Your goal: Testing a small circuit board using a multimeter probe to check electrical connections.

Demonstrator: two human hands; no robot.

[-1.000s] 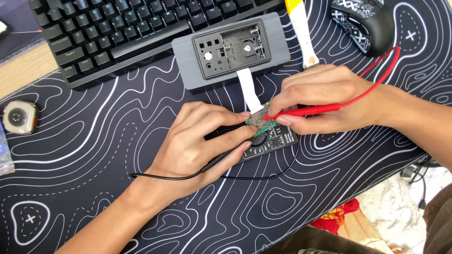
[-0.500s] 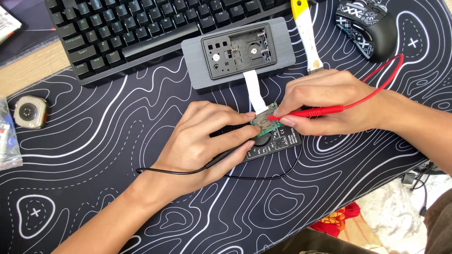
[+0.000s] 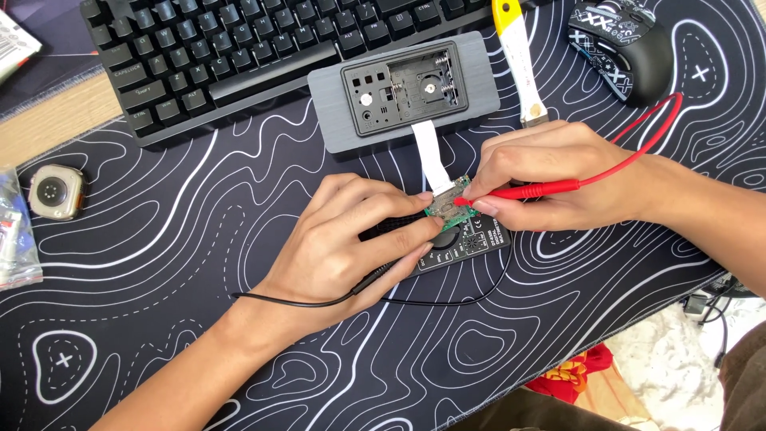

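Note:
My left hand point(image 3: 351, 243) grips a black test probe point(image 3: 381, 273), its tip hidden near a small green circuit board point(image 3: 448, 201). My right hand point(image 3: 550, 179) holds a red test probe point(image 3: 536, 191) with its tip on that board. The board lies on top of a black multimeter point(image 3: 471, 243) on the desk mat. A white ribbon cable point(image 3: 431, 158) joins the board to an opened grey device case point(image 3: 403, 88) just beyond my hands.
A black keyboard point(image 3: 239, 48) lies at the back, a patterned black mouse point(image 3: 626, 44) at the back right. A yellow-handled tool point(image 3: 519, 60) rests beside the case. A watch body point(image 3: 54, 191) and a plastic packet point(image 3: 12, 239) sit at the left. The mat's front edge runs near right.
Both hands keep their probes on the board. The view has shifted slightly, so everything sits a little lower in frame.

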